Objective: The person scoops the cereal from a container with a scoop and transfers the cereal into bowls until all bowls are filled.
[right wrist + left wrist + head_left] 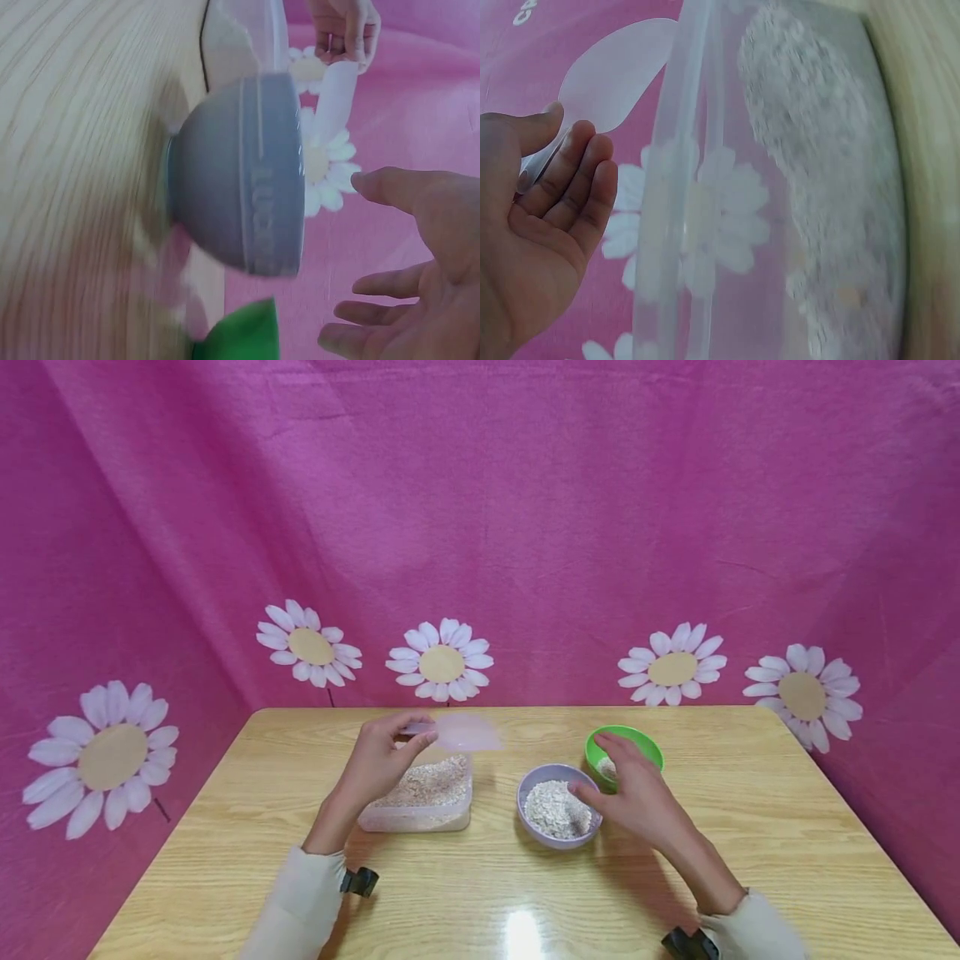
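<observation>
My left hand (386, 756) pinches the handle of a translucent white plastic scoop (468, 732) between thumb and fingers, above a clear container (420, 818) of oat-like flakes (431, 783). In the left wrist view, the scoop's wide blade (619, 71) points up and away past the fingertips and looks bare. Over the two bowls hovers my right hand (637, 793), its fingers spread and holding nothing. The thumb lies over the lilac bowl (536, 837) in the head view, but the right wrist view shows it apart from that bowl. Pale flakes (555, 808) fill much of the bowl.
A green bowl (637, 739) with some pale flakes stands behind and right of the lilac one, partly hidden by my right hand. The wooden table (450, 893) ends at a pink curtain (480, 527) printed with daisies.
</observation>
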Tool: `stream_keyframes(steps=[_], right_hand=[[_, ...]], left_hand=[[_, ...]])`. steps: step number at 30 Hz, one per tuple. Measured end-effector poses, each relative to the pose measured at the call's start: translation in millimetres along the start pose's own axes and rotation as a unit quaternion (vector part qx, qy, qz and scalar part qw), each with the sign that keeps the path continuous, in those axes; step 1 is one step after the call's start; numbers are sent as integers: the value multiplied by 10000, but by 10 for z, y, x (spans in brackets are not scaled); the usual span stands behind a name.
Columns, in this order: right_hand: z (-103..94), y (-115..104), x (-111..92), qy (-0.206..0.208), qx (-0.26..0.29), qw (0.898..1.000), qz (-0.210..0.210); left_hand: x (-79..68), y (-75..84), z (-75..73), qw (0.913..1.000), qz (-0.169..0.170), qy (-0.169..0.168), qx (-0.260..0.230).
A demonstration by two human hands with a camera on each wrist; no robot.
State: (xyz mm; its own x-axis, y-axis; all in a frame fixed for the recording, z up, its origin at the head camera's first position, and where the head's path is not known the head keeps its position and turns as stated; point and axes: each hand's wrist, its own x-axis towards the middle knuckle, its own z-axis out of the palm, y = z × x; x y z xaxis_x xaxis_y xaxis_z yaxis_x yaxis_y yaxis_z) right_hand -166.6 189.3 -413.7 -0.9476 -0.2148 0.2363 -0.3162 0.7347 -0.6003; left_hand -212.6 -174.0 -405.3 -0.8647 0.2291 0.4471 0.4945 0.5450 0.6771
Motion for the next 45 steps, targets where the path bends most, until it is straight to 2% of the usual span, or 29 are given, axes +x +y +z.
stream_keyframes(steps=[11,21,28,37,45], right_hand=[[250,-318,89,-288,232,9992,-169],[487,-608,154,-609,325,9976,0],[662,-730,146,-718,694,9950,-50],[858,-838,179,-810,928,9923,-158],[1015,-898,199,-953,983,9904,-186]], left_hand=[[-221,-184,-295,9989,-358,163,246],[-361,-354,-484,9968,-432,248,626],[-456,-459,-595,9951,-332,351,862],[-510,-507,-730,9938,-360,283,1018],[-496,-566,-774,9925,-303,72,1181]])
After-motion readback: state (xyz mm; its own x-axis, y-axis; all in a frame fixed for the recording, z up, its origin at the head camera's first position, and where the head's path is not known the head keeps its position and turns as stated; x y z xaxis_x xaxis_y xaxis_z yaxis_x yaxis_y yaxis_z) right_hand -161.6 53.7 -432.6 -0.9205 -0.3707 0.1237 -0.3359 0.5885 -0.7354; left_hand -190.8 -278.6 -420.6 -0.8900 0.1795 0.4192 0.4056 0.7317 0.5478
